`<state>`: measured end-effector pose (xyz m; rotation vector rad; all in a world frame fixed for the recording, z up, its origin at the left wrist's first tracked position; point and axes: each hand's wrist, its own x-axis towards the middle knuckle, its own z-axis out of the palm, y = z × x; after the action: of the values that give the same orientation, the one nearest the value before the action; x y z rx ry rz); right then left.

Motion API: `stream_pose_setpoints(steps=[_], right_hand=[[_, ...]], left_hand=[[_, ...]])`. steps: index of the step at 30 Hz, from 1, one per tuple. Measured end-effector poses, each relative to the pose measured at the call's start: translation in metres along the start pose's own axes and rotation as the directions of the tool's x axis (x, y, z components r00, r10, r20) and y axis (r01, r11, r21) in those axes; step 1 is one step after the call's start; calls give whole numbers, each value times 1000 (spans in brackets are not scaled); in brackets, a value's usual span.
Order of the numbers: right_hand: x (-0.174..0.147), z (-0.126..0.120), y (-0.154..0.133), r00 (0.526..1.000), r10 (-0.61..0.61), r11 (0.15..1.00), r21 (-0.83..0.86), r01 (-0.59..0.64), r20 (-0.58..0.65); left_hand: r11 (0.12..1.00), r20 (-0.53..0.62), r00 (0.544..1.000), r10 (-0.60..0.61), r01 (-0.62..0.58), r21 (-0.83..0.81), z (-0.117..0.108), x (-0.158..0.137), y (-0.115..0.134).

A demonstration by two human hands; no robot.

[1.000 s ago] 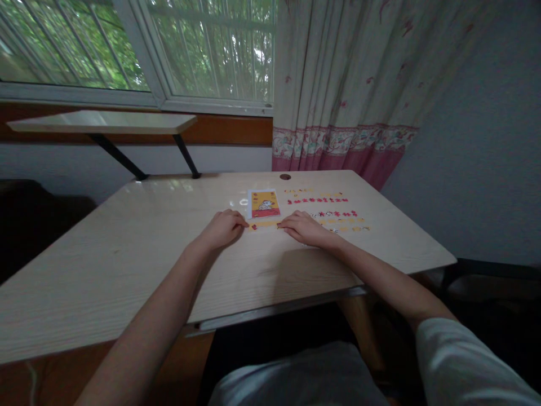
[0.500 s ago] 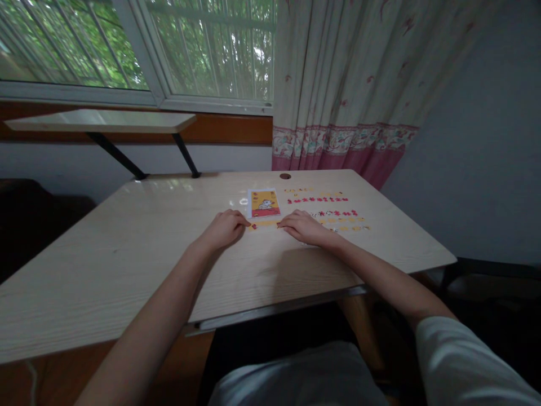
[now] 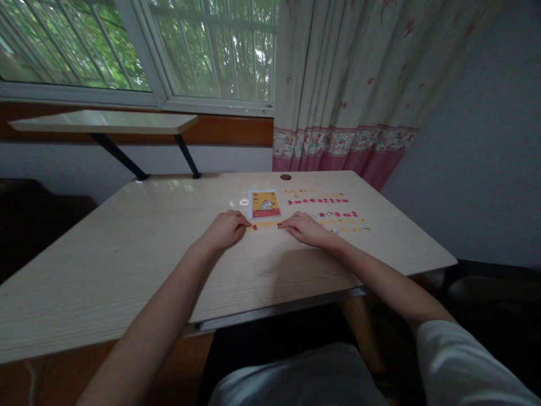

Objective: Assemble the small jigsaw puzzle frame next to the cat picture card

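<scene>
A short yellow strip of joined jigsaw pieces (image 3: 266, 225) lies on the desk just below a picture card (image 3: 265, 204) showing a white animal on yellow and red. My left hand (image 3: 228, 227) is closed, its fingertips pressed on the strip's left end by a red patch. At the opposite end, my right hand (image 3: 305, 228) has its fingers together on a small dark red jigsaw piece (image 3: 280, 226). Whether that piece is joined to the strip I cannot tell. Both palms face down, and the fingers partly hide the strip's ends.
Rows of loose red jigsaw pieces (image 3: 318, 201) and yellow jigsaw pieces (image 3: 344, 221) lie to the right on the wooden desk (image 3: 147, 248). A raised shelf (image 3: 105, 121) stands at the back left. A cable hole (image 3: 286, 177) is near the back edge, before the curtain (image 3: 338, 101).
My right fingertips have shifted very slightly right, showing more of the red piece at the strip's right end. My left hand stays at the left end.
</scene>
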<state>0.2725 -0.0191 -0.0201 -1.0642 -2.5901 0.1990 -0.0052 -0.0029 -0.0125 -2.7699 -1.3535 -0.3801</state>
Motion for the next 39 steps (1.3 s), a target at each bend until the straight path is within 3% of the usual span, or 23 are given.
stream_pose_setpoints(steps=[9, 17, 22, 30, 39], right_hand=[[0, 1, 1, 1000, -13, 999, -44, 13, -10], [2, -1, 7, 999, -5, 997, 77, 7, -35], [8, -22, 39, 987, 104, 992, 82, -94, -125], [45, -47, 111, 944, 329, 934, -137, -329, -29], [93, -35, 126, 902, 431, 864, -293, -408, 16]], left_hand=[[1000, 1, 1000, 9, -9, -4, 0, 0, 0], [1000, 3, 1000, 12, -12, -12, 2, 0, -2], [1000, 4, 1000, 1, -1, 1, 0, 0, 0], [1000, -8, 1000, 1, -1, -8, 1, 0, 2], [999, -30, 999, -19, 17, -47, -2, -2, 6]])
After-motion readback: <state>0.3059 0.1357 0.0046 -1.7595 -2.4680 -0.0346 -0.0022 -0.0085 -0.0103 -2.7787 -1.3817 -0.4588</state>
